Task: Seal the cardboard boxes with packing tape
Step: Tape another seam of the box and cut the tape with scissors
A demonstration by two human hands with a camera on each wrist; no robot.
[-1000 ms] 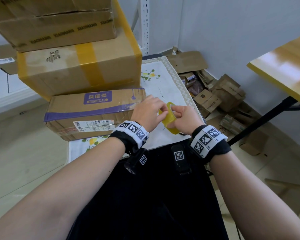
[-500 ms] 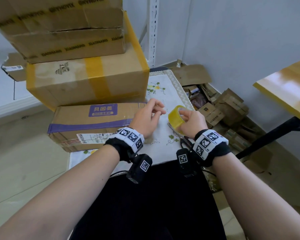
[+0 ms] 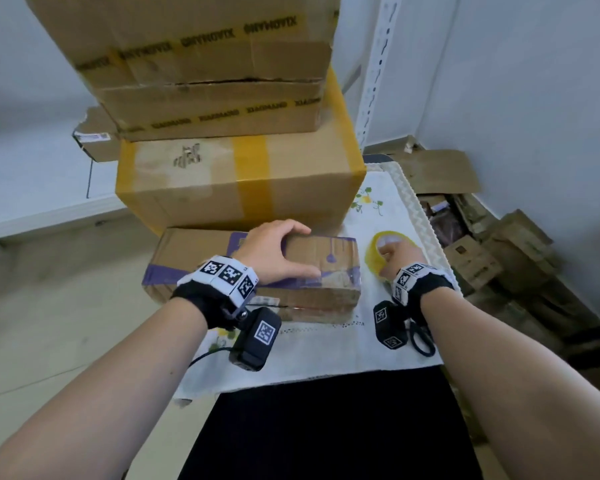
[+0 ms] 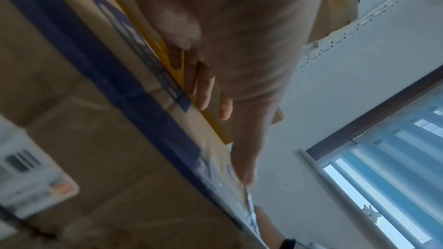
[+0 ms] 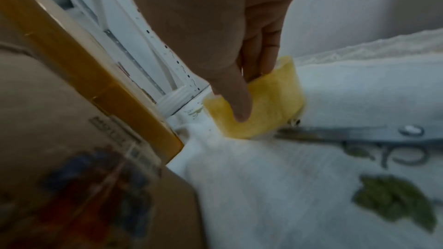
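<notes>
A small cardboard box (image 3: 329,254) with purple tape lies on the white tablecloth (image 3: 326,348), in front of a stack of bigger boxes. My left hand (image 3: 305,251) grips its right half from above, fingers curled over the far edge and thumb on the near top edge. In the left wrist view the fingers (image 4: 203,94) reach down between this box (image 4: 95,120) and the yellow-taped one behind. Right of the box, my right hand (image 3: 390,252) holds the yellow tape roll (image 3: 373,263) against the cloth. The right wrist view shows the thumb (image 5: 239,105) outside the roll (image 5: 273,113) and the fingers inside it.
A large box with yellow tape (image 3: 239,188) stands right behind the small one, with another box (image 3: 205,64) stacked on top. Scissors (image 3: 421,336) lie on the cloth by my right wrist, blades (image 5: 335,133) touching the roll. Flattened cardboard and small boxes (image 3: 482,251) fill the floor at the right.
My left hand let go of the tape and moved onto the small box. My right hand carried the roll forward and down onto the cloth beside the box.
</notes>
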